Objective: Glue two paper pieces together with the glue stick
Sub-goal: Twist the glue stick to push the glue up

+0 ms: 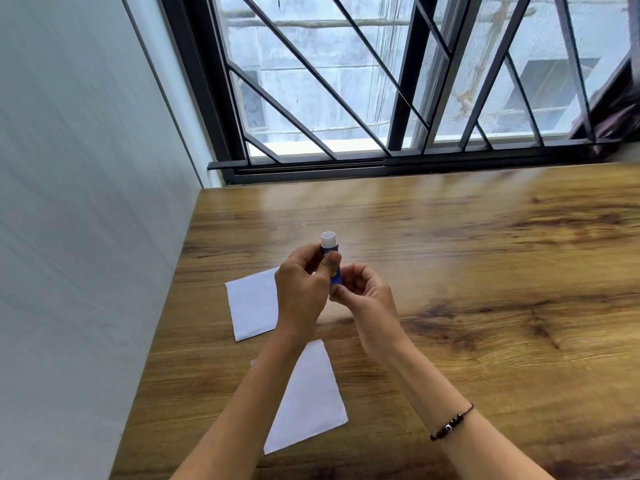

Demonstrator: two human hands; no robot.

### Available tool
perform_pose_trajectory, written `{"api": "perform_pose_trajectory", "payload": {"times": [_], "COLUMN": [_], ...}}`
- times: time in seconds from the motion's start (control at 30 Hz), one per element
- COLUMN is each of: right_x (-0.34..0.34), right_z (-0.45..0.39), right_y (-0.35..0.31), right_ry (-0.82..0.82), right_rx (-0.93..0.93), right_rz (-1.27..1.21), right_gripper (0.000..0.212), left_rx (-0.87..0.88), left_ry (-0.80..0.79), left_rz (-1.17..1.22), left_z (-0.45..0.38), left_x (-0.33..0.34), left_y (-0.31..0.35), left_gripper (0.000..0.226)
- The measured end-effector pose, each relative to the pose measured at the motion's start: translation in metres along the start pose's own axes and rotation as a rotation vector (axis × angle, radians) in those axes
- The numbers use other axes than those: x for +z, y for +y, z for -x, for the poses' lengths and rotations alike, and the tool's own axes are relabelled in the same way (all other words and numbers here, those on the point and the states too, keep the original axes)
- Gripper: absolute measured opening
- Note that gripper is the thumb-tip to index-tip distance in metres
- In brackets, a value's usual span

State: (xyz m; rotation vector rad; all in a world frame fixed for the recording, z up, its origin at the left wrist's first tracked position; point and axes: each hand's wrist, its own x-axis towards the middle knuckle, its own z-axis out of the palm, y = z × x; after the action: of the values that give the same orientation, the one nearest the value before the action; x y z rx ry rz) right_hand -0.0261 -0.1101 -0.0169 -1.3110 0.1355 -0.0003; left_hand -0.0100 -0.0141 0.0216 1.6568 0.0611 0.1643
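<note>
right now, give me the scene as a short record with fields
left hand: grips the glue stick around its blue body
right hand: pinches the stick's lower end
stick top: white, open end up, no cap in view
far paper: flat on the wooden table, partly behind the left hand
near paper: flat, apart from the far one
glue on paper: none visible

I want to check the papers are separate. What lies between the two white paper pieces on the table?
In the head view, only bare wooden table shows between the far paper and the near paper; the left forearm hides part.
</note>
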Motion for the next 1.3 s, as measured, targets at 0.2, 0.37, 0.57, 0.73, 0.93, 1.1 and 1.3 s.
{"api": "perform_pose_trajectory", "payload": {"times": [0.2, 0.37, 0.57, 0.73, 0.93, 1.1, 1.3], "right_x": [0.009, 0.013, 0.016, 0.021, 0.024, 0.017, 0.014], "right_z": [0.005, 0.008, 0.009, 0.008, 0.010, 0.012, 0.011], "right_y": [-0.006, -0.009, 0.000, 0.002, -0.001, -0.007, -0.008], "right_ry": [-0.031, -0.032, -0.039, 0.012, 0.037, -0.071, -0.094], "right_rx": [0.118, 0.291, 0.263, 0.277, 0.348, 0.280, 0.266], "right_rz": [-0.199, -0.441, -0.569, -0.600, -0.578, -0.573, -0.528], "right_gripper": [0.014, 0.025, 0.029, 0.015, 0.038, 0.018, 0.015], "left_rx": [0.005, -0.003, -0.016, -0.024, -0.037, -0.017, -0.014], "left_ry": [0.010, 0.019, 0.013, 0.006, 0.000, -0.015, -0.026], "left_rz": [0.027, 0.026, 0.052, 0.045, 0.045, 0.055, 0.053], "left_z": [0.001, 0.000, 0.000, 0.001, -0.001, -0.002, 0.002], "left_x": [-0.002, -0.002, -0.004, -0.003, -0.004, -0.007, -0.005], "left_y": [0.001, 0.000, 0.002, 0.003, 0.005, 0.009, 0.013], "left_gripper": [0.019, 0.014, 0.019, 0.016, 0.019, 0.013, 0.013]}}
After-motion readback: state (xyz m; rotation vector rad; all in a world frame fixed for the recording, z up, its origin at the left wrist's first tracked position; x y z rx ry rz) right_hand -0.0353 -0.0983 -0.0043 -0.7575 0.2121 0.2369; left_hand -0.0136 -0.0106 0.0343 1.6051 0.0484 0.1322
